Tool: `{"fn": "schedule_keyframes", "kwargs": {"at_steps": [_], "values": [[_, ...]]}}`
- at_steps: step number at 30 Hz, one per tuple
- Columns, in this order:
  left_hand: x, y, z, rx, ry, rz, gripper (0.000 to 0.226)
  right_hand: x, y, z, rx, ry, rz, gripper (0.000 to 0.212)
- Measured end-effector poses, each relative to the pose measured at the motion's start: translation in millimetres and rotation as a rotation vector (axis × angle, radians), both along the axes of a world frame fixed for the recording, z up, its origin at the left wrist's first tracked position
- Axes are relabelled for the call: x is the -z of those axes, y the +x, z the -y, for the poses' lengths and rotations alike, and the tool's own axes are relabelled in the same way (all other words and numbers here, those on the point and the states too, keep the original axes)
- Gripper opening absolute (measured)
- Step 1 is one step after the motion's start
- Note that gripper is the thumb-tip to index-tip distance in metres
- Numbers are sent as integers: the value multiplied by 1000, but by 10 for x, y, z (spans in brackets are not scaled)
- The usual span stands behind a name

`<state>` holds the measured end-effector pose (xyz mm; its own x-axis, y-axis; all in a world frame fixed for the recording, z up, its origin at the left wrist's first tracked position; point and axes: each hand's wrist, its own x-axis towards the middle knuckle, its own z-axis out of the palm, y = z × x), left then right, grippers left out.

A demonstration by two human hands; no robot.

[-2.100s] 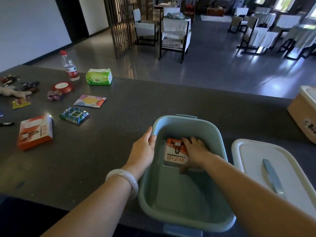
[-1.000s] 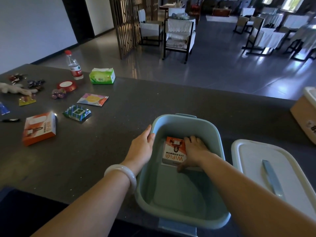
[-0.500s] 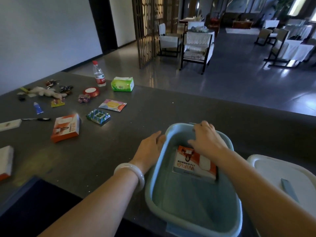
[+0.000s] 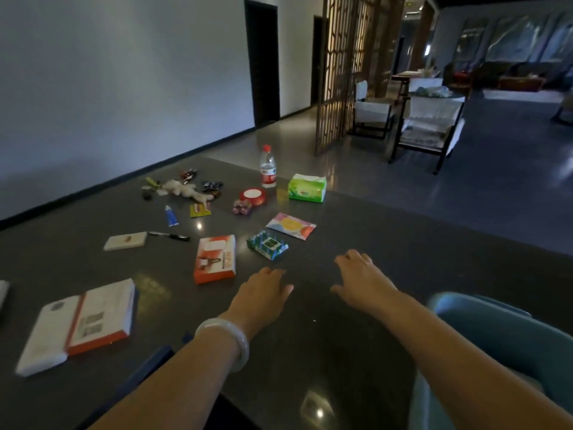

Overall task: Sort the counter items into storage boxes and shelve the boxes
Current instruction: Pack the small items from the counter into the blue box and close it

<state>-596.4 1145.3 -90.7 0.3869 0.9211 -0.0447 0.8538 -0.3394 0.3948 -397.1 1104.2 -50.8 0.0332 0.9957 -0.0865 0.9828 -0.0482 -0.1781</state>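
Note:
Both hands hover over the dark counter [image 4: 356, 243], empty, fingers relaxed. My left hand [image 4: 263, 293], with a pale bangle on the wrist, is just right of an orange and white box [image 4: 215, 259]. My right hand [image 4: 359, 280] is near a blue-green packet [image 4: 267, 244]. The blue-grey storage box [image 4: 496, 330] shows only its rim and wall at the lower right, under my right forearm. A bigger white and orange box [image 4: 80, 321] lies at the left.
Farther out lie a pink packet [image 4: 290, 225], a green tissue pack [image 4: 307, 188], a water bottle [image 4: 268, 170], a red tape roll [image 4: 254, 196], a pen [image 4: 169, 235], a small tube [image 4: 171, 216], a white toy [image 4: 186, 189] and a flat white box [image 4: 125, 241]. Chairs stand beyond the counter.
Both hands left the storage box and moved left over the counter. The orange box stays inside the storage box. My view swung left, so the lid is out of sight.

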Motion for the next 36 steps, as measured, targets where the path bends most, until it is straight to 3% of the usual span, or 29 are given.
{"fn": "schedule_keyframes", "kwargs": {"at_steps": [8,16,24,36], "values": [[205,-1333,-972,-158,-9,-38,47,255,-1249,-1211,-12,-117,-104,65],[615,-1873,-1306,-241,-82,-76,56,738,-2105,-1801,188,-221,-277,101],[980,-1955,-1154,-344,-66,-147,78,1067,-2624,-2088,355,-202,-129,131],[1047,-2041,-1036,-355,-49,-112,76,1114,-2508,-1915,193,-258,-113,118]]}}
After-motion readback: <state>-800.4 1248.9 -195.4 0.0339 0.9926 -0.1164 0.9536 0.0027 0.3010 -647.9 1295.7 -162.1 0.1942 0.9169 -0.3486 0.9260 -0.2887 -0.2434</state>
